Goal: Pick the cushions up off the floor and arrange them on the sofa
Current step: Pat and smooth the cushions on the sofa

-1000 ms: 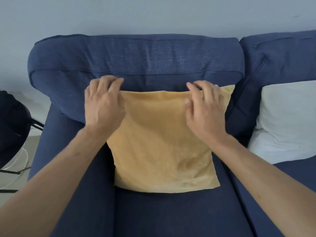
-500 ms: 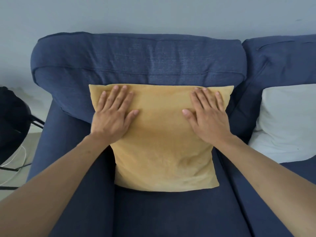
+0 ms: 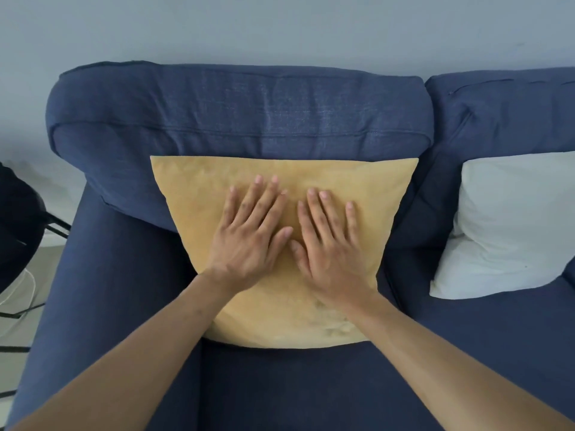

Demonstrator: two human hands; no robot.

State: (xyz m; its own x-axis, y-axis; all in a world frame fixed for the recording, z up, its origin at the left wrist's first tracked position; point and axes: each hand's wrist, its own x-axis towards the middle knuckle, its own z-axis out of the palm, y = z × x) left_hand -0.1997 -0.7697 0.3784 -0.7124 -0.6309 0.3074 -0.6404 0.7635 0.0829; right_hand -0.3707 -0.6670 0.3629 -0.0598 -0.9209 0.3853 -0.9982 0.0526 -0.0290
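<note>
A mustard-yellow cushion leans upright against the backrest of the dark blue sofa, on its left seat. My left hand and my right hand lie flat on the cushion's middle, side by side, fingers spread, thumbs almost touching. Neither hand grips anything. A white cushion leans against the backrest on the seat to the right.
The sofa's left armrest runs down the left side. Beyond it stands a black chair or stand with thin legs and a white cable on the pale floor. A grey wall rises behind the sofa.
Both hands let go of the yellow cushion's top corners, flattened on it, then slid inward from the upper corners to its middle. The cushion now stands smooth and square.
</note>
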